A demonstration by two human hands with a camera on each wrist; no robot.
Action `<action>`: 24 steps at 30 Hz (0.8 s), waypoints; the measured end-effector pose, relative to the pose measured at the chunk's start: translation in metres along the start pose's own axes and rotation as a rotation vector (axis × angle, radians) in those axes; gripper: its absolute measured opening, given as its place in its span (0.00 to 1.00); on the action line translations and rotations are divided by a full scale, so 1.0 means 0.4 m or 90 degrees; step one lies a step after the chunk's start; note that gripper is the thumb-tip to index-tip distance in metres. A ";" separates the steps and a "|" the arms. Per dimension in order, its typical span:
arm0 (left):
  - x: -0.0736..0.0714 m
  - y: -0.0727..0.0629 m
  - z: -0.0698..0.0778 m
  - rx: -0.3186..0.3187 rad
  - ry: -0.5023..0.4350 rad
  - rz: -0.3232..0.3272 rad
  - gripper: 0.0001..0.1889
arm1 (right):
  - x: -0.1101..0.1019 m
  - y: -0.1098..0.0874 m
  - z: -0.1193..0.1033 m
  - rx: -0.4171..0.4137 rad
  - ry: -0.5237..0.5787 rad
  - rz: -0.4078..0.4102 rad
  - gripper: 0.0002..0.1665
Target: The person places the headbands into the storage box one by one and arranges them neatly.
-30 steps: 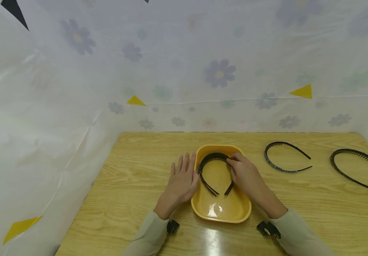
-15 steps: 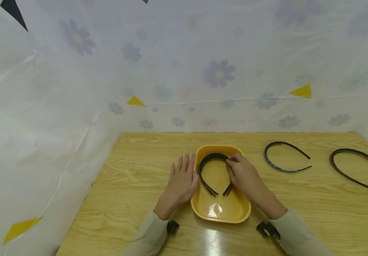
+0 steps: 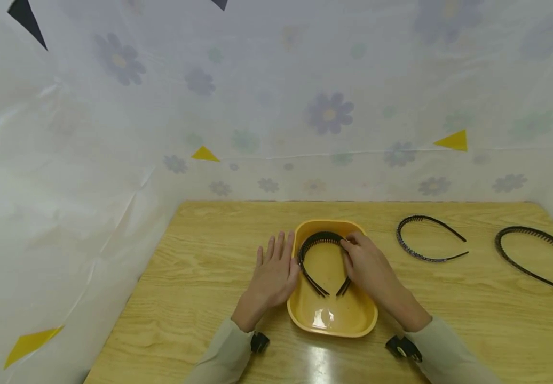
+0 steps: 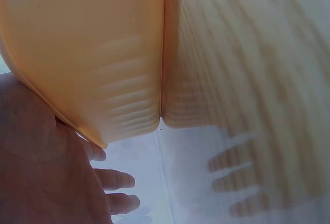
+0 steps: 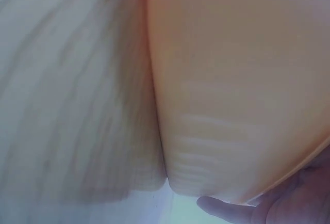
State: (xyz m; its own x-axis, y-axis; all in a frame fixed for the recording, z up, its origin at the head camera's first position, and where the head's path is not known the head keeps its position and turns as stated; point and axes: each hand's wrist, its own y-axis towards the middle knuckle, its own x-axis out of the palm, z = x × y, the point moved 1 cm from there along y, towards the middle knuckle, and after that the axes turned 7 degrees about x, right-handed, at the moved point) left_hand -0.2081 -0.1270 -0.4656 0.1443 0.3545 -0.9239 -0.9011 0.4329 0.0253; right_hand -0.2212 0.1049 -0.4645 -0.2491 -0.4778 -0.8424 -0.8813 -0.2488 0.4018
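Inside a yellow plastic tray (image 3: 329, 332) lie black toothed headbands (image 3: 323, 236), stacked so closely that I cannot tell how many. My right hand (image 3: 371, 269) reaches over the tray's right rim and pinches the stack's right side, hiding part of it. Straight fingers of my left hand (image 3: 271, 274) lie along the tray's left rim, with the thumb side against it. The left wrist view has the tray's outer wall (image 4: 87, 43) beside that hand's palm. In the right wrist view, a finger of the right hand (image 5: 296, 203) shows past the rim.
Right of the tray, a dark headband with a glittery band (image 3: 413, 252) lies on the wooden table (image 3: 199, 256). Farther right is another black toothed headband (image 3: 521, 261). A flower-patterned sheet (image 3: 276, 106) hangs behind the table and along its left side.
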 end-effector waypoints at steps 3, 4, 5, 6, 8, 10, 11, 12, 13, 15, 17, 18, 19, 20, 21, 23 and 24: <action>0.002 0.000 0.000 -0.003 0.000 -0.003 0.32 | -0.007 -0.002 0.005 0.016 0.020 -0.007 0.16; 0.002 0.000 0.000 -0.003 0.000 -0.004 0.32 | -0.010 -0.002 0.006 0.021 0.027 -0.009 0.17; 0.003 0.000 0.000 -0.003 -0.001 -0.003 0.32 | -0.014 -0.002 0.009 0.024 0.034 -0.010 0.18; 0.004 0.000 0.000 -0.002 -0.001 -0.003 0.32 | -0.017 -0.001 0.011 0.027 0.039 -0.009 0.18; 0.005 0.001 0.000 -0.001 -0.002 -0.002 0.32 | -0.026 0.001 0.016 0.024 0.050 -0.004 0.18; 0.005 0.000 0.000 0.000 -0.002 -0.001 0.32 | -0.035 0.003 0.022 0.017 0.062 0.000 0.19; 0.005 0.000 0.000 0.001 -0.003 0.000 0.32 | -0.040 0.004 0.025 0.013 0.067 0.004 0.19; 0.005 0.000 0.000 0.001 -0.003 0.001 0.32 | -0.044 0.005 0.027 0.012 0.071 0.003 0.19; 0.004 -0.001 0.000 0.000 -0.002 0.001 0.32 | -0.049 0.005 0.030 0.010 0.076 0.006 0.19; 0.003 -0.002 0.001 0.001 -0.003 0.003 0.32 | -0.060 0.006 0.038 0.012 0.085 0.008 0.20; 0.001 -0.003 0.004 0.001 -0.003 0.005 0.32 | -0.072 0.007 0.047 0.014 0.098 0.018 0.21; 0.001 -0.004 0.005 0.000 -0.004 0.004 0.32 | -0.077 0.007 0.052 0.017 0.107 0.023 0.21; 0.000 -0.005 0.006 0.000 -0.004 0.004 0.32 | -0.083 0.007 0.057 0.016 0.115 0.033 0.22; 0.000 -0.005 0.007 0.000 -0.005 0.005 0.32 | -0.089 0.006 0.063 0.015 0.124 0.042 0.22; -0.001 -0.006 0.008 -0.001 -0.006 0.005 0.32 | -0.094 0.006 0.069 0.012 0.132 0.053 0.22; -0.002 -0.006 0.008 -0.002 -0.007 0.005 0.32 | -0.105 0.006 0.081 0.006 0.145 0.073 0.22; -0.002 -0.006 0.008 -0.002 -0.008 0.006 0.32 | -0.111 0.006 0.087 0.003 0.151 0.082 0.22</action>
State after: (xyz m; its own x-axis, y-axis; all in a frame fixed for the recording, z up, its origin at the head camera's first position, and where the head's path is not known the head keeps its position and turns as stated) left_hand -0.2049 -0.1257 -0.4638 0.1413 0.3680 -0.9190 -0.9038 0.4268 0.0319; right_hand -0.2261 0.1549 -0.4387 -0.2589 -0.6894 -0.6765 -0.8507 -0.1690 0.4978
